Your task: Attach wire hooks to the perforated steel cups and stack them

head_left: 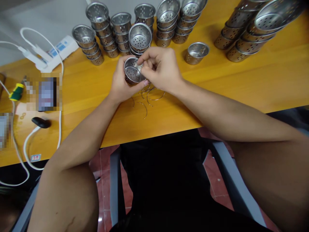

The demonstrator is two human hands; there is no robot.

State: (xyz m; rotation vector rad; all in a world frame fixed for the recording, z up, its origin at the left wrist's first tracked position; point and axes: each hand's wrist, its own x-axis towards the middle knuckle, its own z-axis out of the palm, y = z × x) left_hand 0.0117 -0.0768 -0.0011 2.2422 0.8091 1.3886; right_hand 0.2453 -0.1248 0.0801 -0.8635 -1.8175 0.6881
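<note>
My left hand (120, 80) is wrapped round a perforated metal cup (132, 73), tilted so that its inside faces me. At the cup's right rim are the bent fingers of my right hand (160, 66), closed in a pinch. What they pinch, if anything, is too small to make out. Below both hands, several thin curved wires (146, 108) lie loose on the wooden table (173, 111). Just behind the held cup stands a stack of similar cups (140, 38), partly hidden by my right hand.
Stacked perforated cups (98, 14) line the back, with taller stacks (248, 45) at the right. A single cup (196, 53) sits between them. On the left are a power strip (60, 53), white cables, a phone (47, 93), a yellow-green object (16, 91) and a black object (41, 122).
</note>
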